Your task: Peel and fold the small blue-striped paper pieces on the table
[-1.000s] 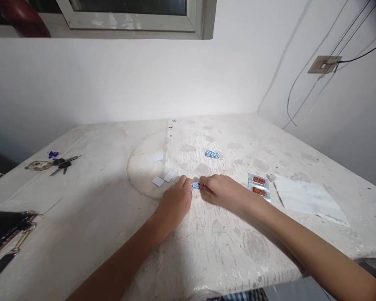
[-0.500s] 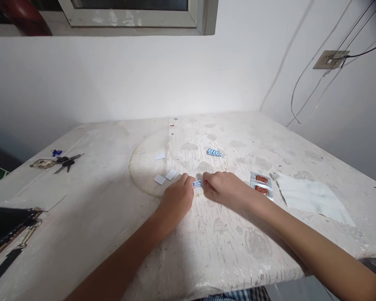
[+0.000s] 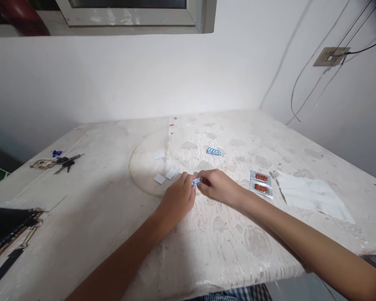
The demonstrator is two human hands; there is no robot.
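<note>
A small blue-and-white packet (image 3: 196, 181) lies between my hands just above the table. Thumb and fingers of my left hand (image 3: 179, 193) pinch its left end. My right hand (image 3: 217, 184) is closed at the packet's right end, with finger and thumb on its edge. Just left of my left hand are small white paper pieces, two close together, one of them a white square (image 3: 159, 179), and another white piece (image 3: 159, 156) farther back. A second blue-and-white piece (image 3: 213, 151) with a row of printed shapes lies beyond my right hand.
Right of my right forearm lies a silver blister pack (image 3: 261, 184) with two red-brown pieces, beside a white cloth or tissue (image 3: 313, 198). Keys (image 3: 65, 162) and a blue item (image 3: 57, 153) are at left, near a black pouch (image 3: 9, 230). A wall bounds the plastic-covered table (image 3: 232, 246) behind.
My right hand has moved left and now touches the packet, whose right end was free before. The packet has tilted slightly. My left hand keeps its pinch in nearly the same place.
</note>
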